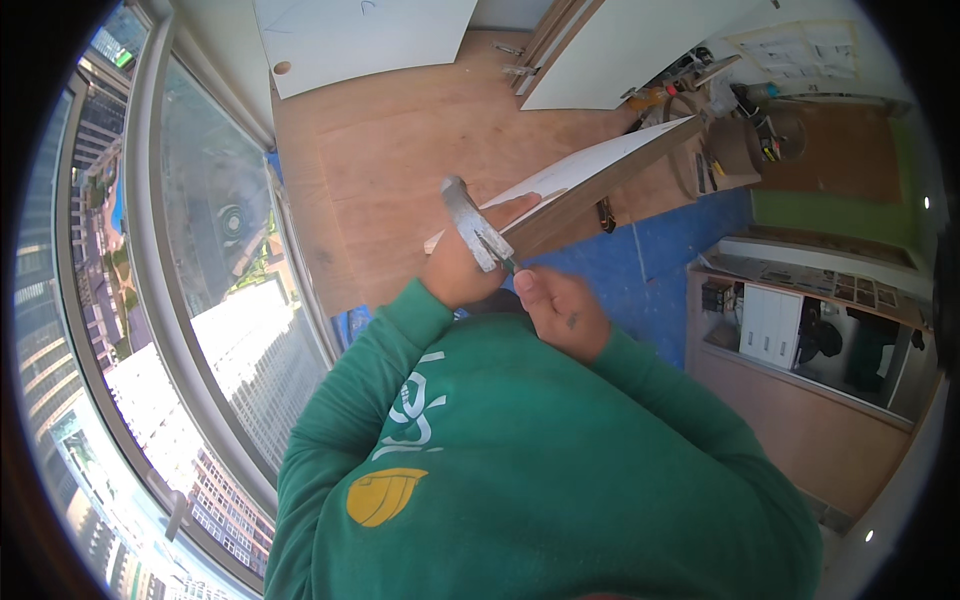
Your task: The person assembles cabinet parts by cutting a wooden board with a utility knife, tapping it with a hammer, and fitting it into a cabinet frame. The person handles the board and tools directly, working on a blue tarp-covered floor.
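Observation:
My right hand (562,308) is closed round the handle of a claw hammer (476,228). The hammer's worn grey metal head is raised in front of my left wrist. My left hand (468,264) reaches over the near end of a long panel (590,160) with a white face and a brown wooden edge. Its fingers lie along the white face, and the hammer head covers part of that hand. The thumb is hidden. The panel stands tilted on a brown wooden worktop (370,180), running away to the far right.
At left is a large window (215,200) over tall buildings. White boards (365,45) and an open cabinet door (600,60) stand at the back. Tools (765,140) crowd the far right. Blue covering (650,260) lies on the floor; a low cabinet (800,360) stands at right.

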Tool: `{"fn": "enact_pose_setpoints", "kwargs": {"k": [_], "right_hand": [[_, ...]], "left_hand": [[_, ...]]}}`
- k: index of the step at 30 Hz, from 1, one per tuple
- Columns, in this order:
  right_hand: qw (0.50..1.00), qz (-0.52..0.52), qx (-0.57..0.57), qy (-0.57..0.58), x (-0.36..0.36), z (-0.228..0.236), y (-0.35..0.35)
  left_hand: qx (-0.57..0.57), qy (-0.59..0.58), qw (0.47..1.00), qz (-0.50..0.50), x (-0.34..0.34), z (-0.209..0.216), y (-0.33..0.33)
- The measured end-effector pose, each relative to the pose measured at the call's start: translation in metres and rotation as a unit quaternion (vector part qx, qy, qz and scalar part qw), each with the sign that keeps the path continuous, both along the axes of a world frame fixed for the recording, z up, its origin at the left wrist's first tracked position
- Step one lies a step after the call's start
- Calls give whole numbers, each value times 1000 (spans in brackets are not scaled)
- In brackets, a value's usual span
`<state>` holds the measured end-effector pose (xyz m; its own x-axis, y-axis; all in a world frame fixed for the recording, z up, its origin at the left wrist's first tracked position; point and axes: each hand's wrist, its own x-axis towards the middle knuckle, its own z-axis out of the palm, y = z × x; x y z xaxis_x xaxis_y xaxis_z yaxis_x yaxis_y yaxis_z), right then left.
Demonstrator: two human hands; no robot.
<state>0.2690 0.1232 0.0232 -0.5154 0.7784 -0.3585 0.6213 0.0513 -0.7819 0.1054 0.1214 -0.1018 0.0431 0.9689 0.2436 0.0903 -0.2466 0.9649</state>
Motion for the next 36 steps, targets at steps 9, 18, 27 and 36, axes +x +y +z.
{"fn": "enact_pose_setpoints", "kwargs": {"k": [9, 18, 27, 36], "right_hand": [[1000, 1, 17, 12, 6, -13, 11], [994, -71, 70, -34, 35, -22, 39], [970, -233, -43, -52, 66, -13, 79], [998, 35, -14, -59, 12, 7, 17]], "left_hand": [[35, -14, 999, 22, -4, 5, 9], [32, -37, 999, 14, 1, -2, 8], [25, -20, 999, 2, -1, 11, 5], [64, 21, 997, 34, 3, 3, 1]]}}
